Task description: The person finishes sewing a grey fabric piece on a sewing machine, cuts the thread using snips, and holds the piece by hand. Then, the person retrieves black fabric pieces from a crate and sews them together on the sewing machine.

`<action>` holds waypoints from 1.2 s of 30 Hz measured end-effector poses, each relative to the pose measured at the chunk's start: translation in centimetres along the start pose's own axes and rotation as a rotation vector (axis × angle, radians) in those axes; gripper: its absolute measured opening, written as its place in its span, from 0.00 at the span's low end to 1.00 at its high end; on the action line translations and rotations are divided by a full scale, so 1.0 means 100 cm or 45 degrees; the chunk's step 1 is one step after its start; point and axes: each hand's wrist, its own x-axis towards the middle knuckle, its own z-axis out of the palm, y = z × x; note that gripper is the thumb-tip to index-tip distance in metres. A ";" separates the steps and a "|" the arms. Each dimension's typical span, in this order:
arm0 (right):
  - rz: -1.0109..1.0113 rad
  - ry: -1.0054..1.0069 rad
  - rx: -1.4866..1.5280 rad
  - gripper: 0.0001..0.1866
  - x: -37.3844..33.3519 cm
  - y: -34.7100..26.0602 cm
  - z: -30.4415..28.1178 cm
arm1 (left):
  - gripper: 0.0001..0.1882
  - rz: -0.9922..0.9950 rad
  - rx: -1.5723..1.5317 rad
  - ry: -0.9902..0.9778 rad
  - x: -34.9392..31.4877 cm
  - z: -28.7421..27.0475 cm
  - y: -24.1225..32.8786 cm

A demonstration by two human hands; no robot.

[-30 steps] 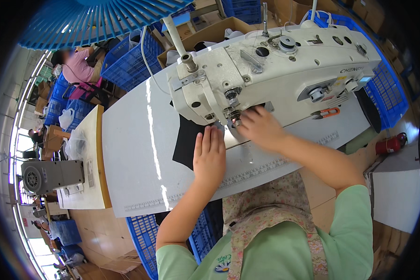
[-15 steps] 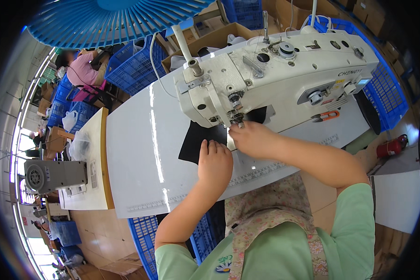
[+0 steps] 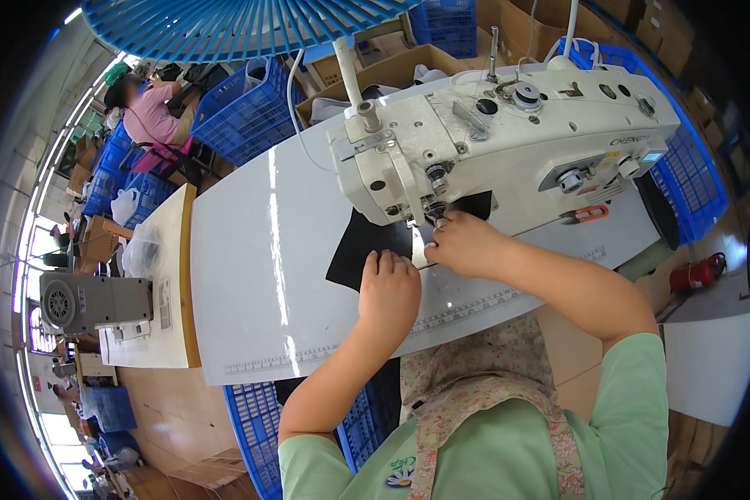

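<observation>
One black fabric piece [image 3: 367, 250] is lying on the white surface [image 3: 258, 275] under one cream sewing machine [image 3: 508, 137]. The left hand [image 3: 387, 292] is pressing flat on it, fingers spread; the right hand [image 3: 462, 246] is curling at the needle, pinching its edge. Several blue crates [image 3: 242, 117] are sitting far left.

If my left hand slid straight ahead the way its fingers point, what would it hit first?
Probably the sewing machine head: the left hand lies flat on the black fabric, fingers aimed up the table toward the machine's needle end. Depth is hard to judge here.
</observation>
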 end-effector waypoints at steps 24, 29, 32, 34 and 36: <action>0.177 0.259 -0.287 0.05 0.009 -0.019 0.021 | 0.20 -0.037 0.010 -0.017 0.004 0.024 0.017; 0.231 0.275 -0.296 0.05 0.012 -0.017 0.028 | 0.20 -0.047 0.036 0.032 0.008 0.033 0.020; 0.253 0.261 -0.315 0.06 0.013 -0.014 0.032 | 0.19 -0.053 0.061 0.068 0.012 0.036 0.023; 0.268 0.238 -0.279 0.06 0.014 -0.014 0.032 | 0.18 -0.086 0.068 0.017 0.015 0.037 0.024; 0.258 0.176 -0.292 0.07 0.014 -0.014 0.030 | 0.18 -0.100 0.072 0.035 0.015 0.039 0.026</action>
